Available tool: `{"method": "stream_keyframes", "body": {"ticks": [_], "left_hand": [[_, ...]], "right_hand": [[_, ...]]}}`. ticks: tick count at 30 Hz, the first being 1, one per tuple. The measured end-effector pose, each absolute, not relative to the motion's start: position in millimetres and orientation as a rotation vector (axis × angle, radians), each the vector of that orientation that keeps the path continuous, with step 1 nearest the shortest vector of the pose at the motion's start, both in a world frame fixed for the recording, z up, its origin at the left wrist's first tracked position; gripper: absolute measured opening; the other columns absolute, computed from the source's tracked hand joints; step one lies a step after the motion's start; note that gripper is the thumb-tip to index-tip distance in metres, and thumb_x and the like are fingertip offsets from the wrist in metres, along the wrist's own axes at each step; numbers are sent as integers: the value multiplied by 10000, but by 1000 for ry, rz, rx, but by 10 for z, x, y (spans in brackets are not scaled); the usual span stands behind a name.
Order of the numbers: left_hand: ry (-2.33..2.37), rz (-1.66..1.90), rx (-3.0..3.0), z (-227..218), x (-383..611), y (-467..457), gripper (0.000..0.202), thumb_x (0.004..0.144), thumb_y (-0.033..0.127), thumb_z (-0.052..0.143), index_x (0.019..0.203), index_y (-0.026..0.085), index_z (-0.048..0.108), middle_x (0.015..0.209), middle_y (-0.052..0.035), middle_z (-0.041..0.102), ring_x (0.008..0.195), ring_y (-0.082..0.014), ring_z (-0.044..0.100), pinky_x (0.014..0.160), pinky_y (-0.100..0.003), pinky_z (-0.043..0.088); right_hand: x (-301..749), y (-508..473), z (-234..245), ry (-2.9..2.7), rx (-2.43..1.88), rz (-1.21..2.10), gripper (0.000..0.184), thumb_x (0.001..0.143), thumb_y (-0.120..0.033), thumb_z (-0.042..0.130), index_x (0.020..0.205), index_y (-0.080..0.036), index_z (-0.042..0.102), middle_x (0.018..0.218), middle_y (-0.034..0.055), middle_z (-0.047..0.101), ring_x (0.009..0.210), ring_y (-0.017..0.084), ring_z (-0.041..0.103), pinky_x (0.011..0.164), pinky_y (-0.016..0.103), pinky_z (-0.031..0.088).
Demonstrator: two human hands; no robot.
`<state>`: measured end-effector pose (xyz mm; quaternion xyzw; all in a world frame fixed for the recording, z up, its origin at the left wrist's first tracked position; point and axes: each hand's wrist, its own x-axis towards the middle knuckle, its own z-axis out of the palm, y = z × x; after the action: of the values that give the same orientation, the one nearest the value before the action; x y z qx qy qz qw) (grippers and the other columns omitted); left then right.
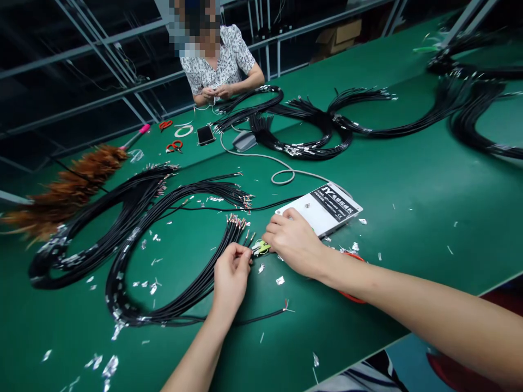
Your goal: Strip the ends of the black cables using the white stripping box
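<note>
My left hand [232, 272] is closed in a pinch on a black cable [253, 252], just beyond the tips of a curved cable bundle [180, 298]. Its fingers partly hide that cable. Directly to the right, my right hand [291, 239] grips small green-handled cutters [262, 247], whose head points at the pinched cable end. Whether the blades touch the cable, I cannot tell. Behind my right hand lies a white box with a black label [327, 204]. One cable [261, 317] with red and white wires bared at its tip lies nearer to me.
Silvery foil scraps [110, 366] litter the green table [408, 218]. A red-handled tool [352, 296] lies under my right forearm. A feather duster [77, 182], red scissors [174, 146], a phone [205, 135] and more cable coils [310, 152] lie farther off. Across sits a person [220, 65] handling something small.
</note>
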<state>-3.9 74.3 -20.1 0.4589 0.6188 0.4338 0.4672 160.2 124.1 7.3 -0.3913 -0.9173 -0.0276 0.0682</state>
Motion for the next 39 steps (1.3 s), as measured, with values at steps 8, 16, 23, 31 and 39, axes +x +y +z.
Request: {"method": "stream_keyframes", "body": {"ticks": [8, 16, 23, 31, 39], "left_hand": [[1541, 1015, 1186, -210, -47, 759, 191, 745, 344, 596, 680, 175, 535, 545, 57, 478, 431, -74, 382, 411, -182, 269], [1553, 987, 1222, -211, -63, 766, 206, 750, 371, 586, 693, 180, 531, 548, 56, 476, 442, -84, 392, 416, -187, 277], [1535, 1009, 1227, -232, -81, 766, 206, 746, 366, 602, 686, 176, 549, 551, 47, 486, 443, -86, 387, 416, -190, 273], [1574, 1016, 1236, -220, -126, 726, 189, 733, 350, 624, 678, 181, 558, 555, 47, 493, 445, -89, 406, 418, -192, 292], [1492, 975, 1256, -80, -211, 456, 221, 816, 397, 568, 803, 176, 579, 668, -4, 600, 484, -123, 549, 469, -237, 445]], "right_hand": [[1598, 1230, 67, -2755, -1176, -90, 128, 893, -168, 616, 773, -182, 659, 760, 34, 665, 853, 211, 505, 722, 366, 232], [1789, 1128, 177, -2582, -1110, -25, 151, 855, -215, 670, 990, -151, 653, 1032, 75, 713, 1027, 252, 569, 802, 389, 311], [2400, 712, 62, -2023, -1160, 61, 152, 917, -65, 462, 918, -189, 551, 1156, 85, 699, 1094, 226, 573, 867, 377, 390], [2378, 630, -160, -2105, -1131, -98, 193, 878, -24, 514, 889, -215, 540, 1114, 2, 736, 1061, 246, 609, 856, 399, 340], [2324, 581, -44, -2051, -1094, 34, 194, 879, -45, 511, 940, -220, 567, 1079, 51, 741, 1109, 251, 600, 884, 414, 408]]}}
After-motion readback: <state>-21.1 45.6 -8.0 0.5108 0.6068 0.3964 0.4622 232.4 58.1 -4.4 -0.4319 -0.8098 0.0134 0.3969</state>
